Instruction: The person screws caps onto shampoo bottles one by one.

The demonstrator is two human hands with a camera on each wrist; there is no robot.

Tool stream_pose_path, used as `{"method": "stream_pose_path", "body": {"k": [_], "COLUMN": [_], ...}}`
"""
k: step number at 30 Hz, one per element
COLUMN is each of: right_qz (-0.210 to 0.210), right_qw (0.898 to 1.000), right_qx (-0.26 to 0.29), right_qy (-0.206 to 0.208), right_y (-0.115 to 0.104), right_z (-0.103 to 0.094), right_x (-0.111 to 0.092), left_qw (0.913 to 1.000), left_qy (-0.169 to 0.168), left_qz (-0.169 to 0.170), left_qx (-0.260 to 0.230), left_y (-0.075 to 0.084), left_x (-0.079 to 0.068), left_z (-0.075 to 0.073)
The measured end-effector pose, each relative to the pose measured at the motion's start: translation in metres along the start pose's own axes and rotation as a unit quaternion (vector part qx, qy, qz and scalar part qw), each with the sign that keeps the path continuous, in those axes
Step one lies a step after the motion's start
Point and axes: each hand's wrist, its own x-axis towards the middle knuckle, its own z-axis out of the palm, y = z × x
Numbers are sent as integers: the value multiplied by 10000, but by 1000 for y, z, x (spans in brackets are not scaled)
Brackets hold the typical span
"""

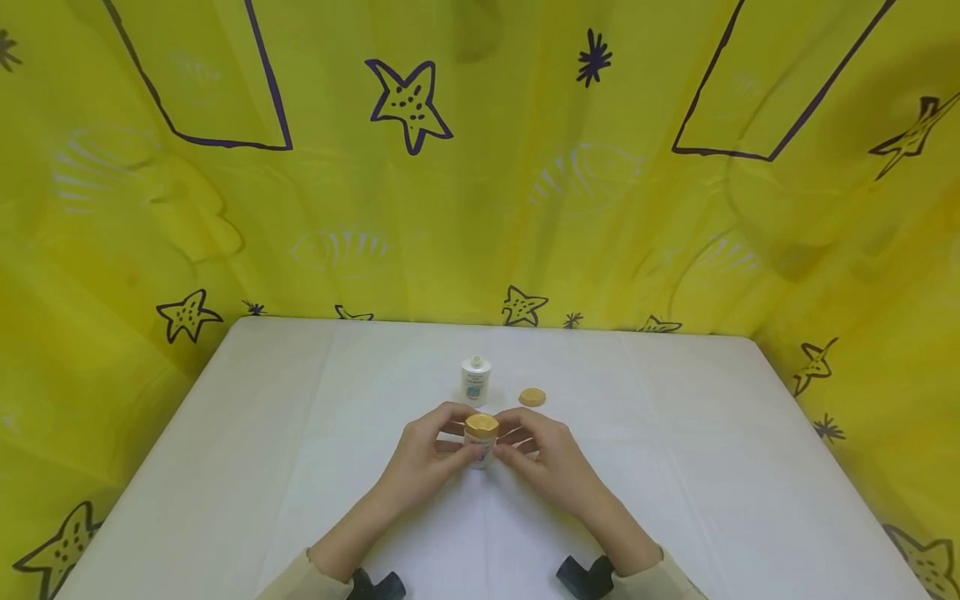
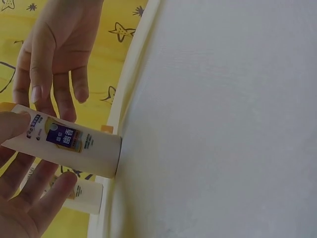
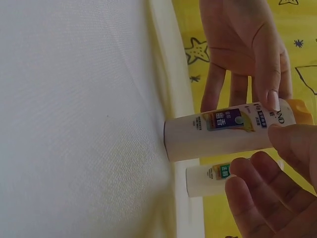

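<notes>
A white toiletry bottle [image 1: 480,450] with a gold cap [image 1: 482,426] and a purple label [image 3: 224,120] stands upright on the table. My left hand [image 1: 425,457] grips it, thumb across the front and fingers behind. On the other side, my right hand [image 1: 549,458] has its thumb tip right at the bottle's edge, its fingers loosely bent beside it. Just behind stands a second white bottle [image 1: 476,382] without a cap, its small nozzle showing. A loose gold cap [image 1: 532,397] lies on the table to that bottle's right.
A white cloth covers the table [image 1: 360,375]. Yellow curtains [image 1: 480,192] printed with starfish hang along its back and both sides. Black wrist mounts [image 1: 587,577] sit at both sleeves.
</notes>
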Motion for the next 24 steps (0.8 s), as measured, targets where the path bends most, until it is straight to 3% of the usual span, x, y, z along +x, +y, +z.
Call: {"method": "stream_pose_path", "body": {"k": [9, 15, 20, 24], "right_qz": [222, 280, 315, 509], "right_qw": [9997, 9995, 9972, 9920], "right_qx": [-34, -105, -607, -1147], "right_qy": [-77, 55, 289, 151], "right_y": [-4, 1, 9, 16], "right_z": [-8, -30, -53, -63], "right_x": [1, 3, 11, 20], "left_qw": [9997, 9991, 9974, 9969], "left_qy": [-140, 96, 440, 540], "left_qz": [-164, -341, -455, -527], "left_qx": [128, 235, 344, 203], "left_y": [-2, 1, 1, -4], "left_x": [1, 5, 13, 22], "left_z": [-4, -17, -31, -39]}}
